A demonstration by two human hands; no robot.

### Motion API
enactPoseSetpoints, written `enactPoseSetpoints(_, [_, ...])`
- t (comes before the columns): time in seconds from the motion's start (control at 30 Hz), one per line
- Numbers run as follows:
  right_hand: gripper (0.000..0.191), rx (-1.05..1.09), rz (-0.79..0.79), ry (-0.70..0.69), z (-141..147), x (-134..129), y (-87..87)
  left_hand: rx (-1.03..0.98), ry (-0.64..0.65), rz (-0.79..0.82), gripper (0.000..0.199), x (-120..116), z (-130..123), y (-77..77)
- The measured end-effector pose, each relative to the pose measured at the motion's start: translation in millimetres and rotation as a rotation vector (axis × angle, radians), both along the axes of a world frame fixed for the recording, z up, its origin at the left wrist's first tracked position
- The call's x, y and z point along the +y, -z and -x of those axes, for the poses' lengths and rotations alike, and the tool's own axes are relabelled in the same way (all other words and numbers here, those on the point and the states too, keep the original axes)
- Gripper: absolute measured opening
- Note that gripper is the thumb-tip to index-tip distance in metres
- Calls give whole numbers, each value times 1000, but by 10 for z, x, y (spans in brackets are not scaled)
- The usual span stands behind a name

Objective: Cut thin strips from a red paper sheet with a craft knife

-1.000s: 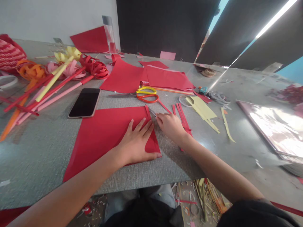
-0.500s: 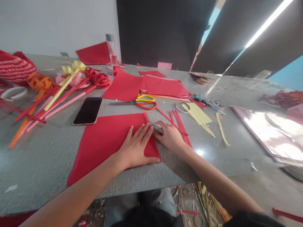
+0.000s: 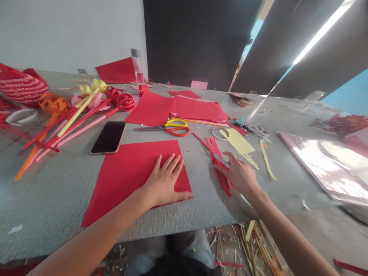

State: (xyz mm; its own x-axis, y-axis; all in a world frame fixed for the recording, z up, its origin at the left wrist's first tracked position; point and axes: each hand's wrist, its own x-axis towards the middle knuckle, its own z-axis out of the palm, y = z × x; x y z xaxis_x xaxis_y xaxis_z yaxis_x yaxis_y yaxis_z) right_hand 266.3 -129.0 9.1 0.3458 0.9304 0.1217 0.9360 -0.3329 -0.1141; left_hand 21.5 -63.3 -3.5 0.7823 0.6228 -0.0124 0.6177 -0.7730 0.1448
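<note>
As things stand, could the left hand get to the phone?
Probably yes. The left hand lies flat on the red paper sheet, and the phone sits just beyond the sheet's far left corner with nothing between them. The right hand is off among the red strips.

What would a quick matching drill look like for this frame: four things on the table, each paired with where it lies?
Things:
1. left hand
2. right hand
3. phone
4. scissors

Places:
A. on the cut red strips, holding a small blade
B. face up, just past the red sheet's far left corner
C. flat on the red sheet, fingers spread
D. beyond the red sheet, yellow and orange handles

Pairs: 1-C, 2-A, 3-B, 4-D
</note>
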Motion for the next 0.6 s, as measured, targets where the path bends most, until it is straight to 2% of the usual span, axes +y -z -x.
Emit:
enactPoseSetpoints(0.13, [46,41,-59,8,-77,10,-35,-19,7,-36,102,11,7,30])
enactPoseSetpoints(0.3, [36,59,-133,80,-256,6,-73,-13,17,-43,102,21,12,44])
enactPoseSetpoints(0.47, [34,205,-140,160,-479,-123,-4,5,6,-9,103,17,10,16])
enactPoseSetpoints(0.6, [36,160,-113,274,-570,-288,64,11,31,13,102,6,20,-19])
